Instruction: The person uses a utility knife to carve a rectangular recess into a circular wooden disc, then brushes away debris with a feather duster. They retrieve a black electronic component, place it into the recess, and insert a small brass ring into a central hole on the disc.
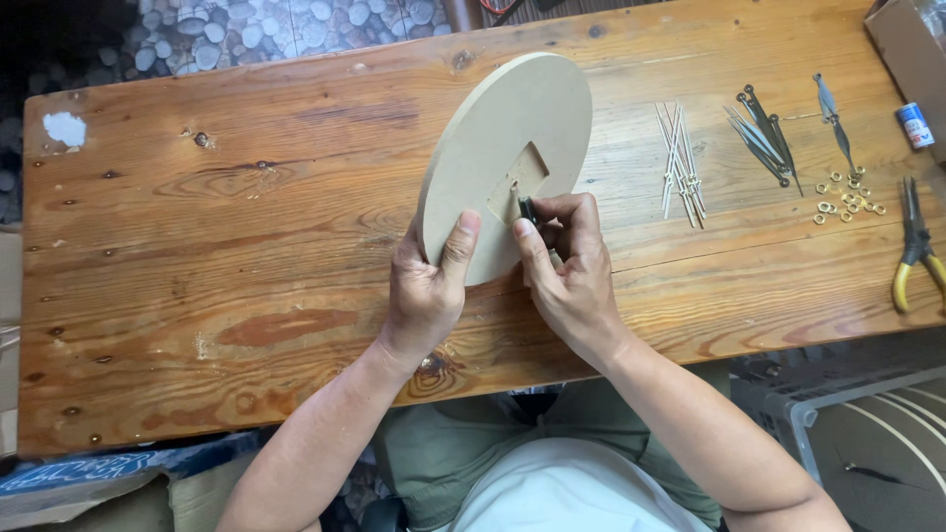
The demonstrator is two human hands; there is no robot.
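Note:
A round tan fibreboard disc [493,128] with a square recess near its middle stands tilted on edge over the wooden table [246,256]. My left hand [429,286] grips the disc's lower edge, thumb across its face. My right hand [567,261] pinches a small black part [527,209] at the lower edge of the recess.
To the right lie thin silver clock hands [680,158], dark clock hands [764,133], one separate dark hand [833,118], several small brass rings [847,197], yellow-handled pliers [914,246] and a small white tube [914,125]. A cardboard box [912,49] sits at the far right corner.

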